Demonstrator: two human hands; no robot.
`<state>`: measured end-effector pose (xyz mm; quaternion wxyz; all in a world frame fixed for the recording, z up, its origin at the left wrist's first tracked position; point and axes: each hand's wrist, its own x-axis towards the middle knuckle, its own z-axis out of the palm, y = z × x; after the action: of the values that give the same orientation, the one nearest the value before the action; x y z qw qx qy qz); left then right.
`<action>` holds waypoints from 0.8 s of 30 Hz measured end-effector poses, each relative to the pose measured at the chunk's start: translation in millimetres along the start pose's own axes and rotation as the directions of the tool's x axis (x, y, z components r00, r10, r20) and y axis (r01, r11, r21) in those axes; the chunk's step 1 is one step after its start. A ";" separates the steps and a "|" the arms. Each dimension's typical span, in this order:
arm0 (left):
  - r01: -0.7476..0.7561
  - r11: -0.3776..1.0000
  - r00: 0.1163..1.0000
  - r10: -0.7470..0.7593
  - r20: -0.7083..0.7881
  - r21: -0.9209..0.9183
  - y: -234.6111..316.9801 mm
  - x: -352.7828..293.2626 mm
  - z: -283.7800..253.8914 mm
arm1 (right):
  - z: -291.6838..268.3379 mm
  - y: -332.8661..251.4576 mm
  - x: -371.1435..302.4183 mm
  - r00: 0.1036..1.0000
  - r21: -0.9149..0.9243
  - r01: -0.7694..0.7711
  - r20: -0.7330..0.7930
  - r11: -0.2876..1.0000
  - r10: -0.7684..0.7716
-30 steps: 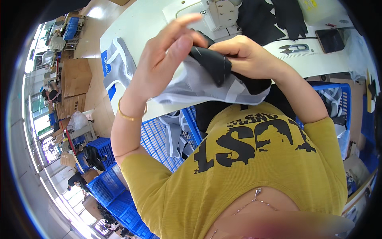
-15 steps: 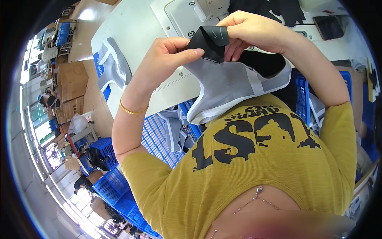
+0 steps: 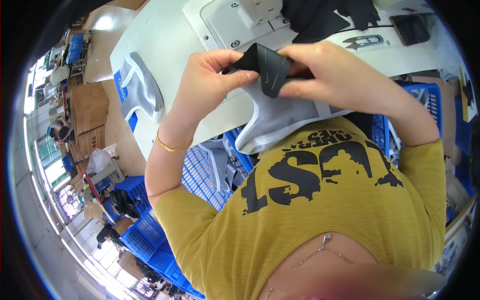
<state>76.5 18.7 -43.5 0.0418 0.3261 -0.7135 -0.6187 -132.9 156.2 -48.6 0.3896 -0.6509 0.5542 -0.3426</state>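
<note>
Open counter (image 3: 165,45) is left along its near-left edge beyond the grey garment (image 3: 141,90). The far side is blocked by the sewing machine (image 3: 240,20), black fabric (image 3: 325,17) and snips (image 3: 367,41).

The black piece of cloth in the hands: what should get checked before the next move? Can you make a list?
1. Left hand pinches the black piece: ok.
2. Right hand grips its other side: ok.
3. Grey-and-white garment sits under the black piece, touching it: ok.
4. Edges of the two line up: cannot tell, fingers cover them.
5. Thread snips lie apart on the white table: ok.
6. Sewing machine needle area free: cannot tell.
</note>
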 end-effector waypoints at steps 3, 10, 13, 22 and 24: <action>-0.168 0.986 0.985 0.168 -0.038 -0.006 -1.1 -2.7 8.0 | 12.0 10.6 -2.2 0.999 -0.108 -0.025 0.041 0.994 0.030; -0.211 0.974 0.977 0.212 -0.001 0.088 0.7 -0.1 6.8 | 25.0 13.5 -3.6 0.995 0.222 -0.062 -0.068 0.973 0.079; -0.066 0.992 0.997 0.061 0.047 0.108 -2.4 2.9 -6.3 | 24.9 15.8 -2.2 0.994 0.103 -0.008 -0.110 0.995 0.020; 0.095 0.995 0.969 -0.090 0.232 -0.012 -6.0 10.7 -9.4 | 33.2 45.5 8.6 0.956 0.704 -0.259 0.086 0.662 0.282; 0.101 0.993 0.963 -0.084 0.255 -0.055 -5.5 8.8 -7.1 | 27.0 49.6 10.8 0.908 0.868 -0.403 0.339 0.289 0.245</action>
<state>75.2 8.0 -49.9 -0.0672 0.2760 -0.6758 -0.6801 -130.1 144.9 -104.9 0.7849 -0.2139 0.3557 -0.4601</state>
